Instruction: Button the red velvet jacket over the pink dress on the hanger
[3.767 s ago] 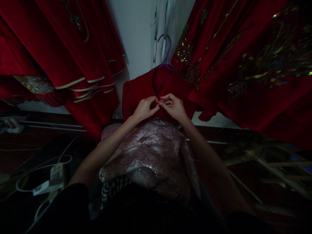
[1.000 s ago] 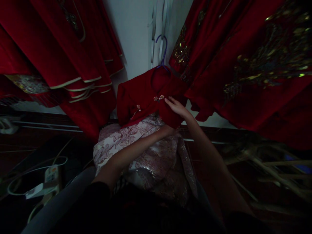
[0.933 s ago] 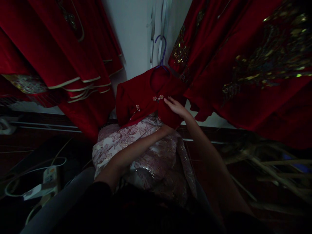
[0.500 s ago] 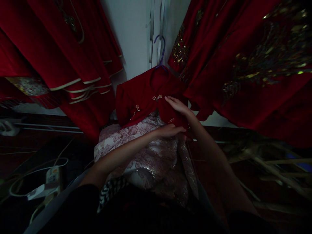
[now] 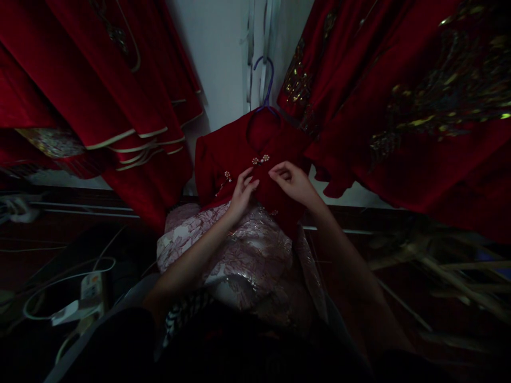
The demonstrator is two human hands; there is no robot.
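A small dark red velvet jacket [image 5: 217,157] hangs from a purple hanger [image 5: 265,88] against the white wall, over a pink brocade skirt [image 5: 255,255]. A pearl clasp [image 5: 260,159] sits closed below its collar and a second clasp [image 5: 227,175] lies lower left. My left hand [image 5: 241,194] rests on the jacket front between the clasps, fingers curled onto the cloth. My right hand [image 5: 291,181] pinches the jacket's front flap just right of the top clasp.
Long red gowns with pale trim [image 5: 120,106] hang at the left, and red gowns with gold embroidery [image 5: 419,96] at the right. A white power strip with cables [image 5: 85,298] lies on the dark floor at lower left. Pale rods [image 5: 447,271] lie at the right.
My left hand has risen from the jacket's lower hem, at the skirt's top, to the front panel between the clasps. My right hand stays beside the top clasp, its fingers now curled.
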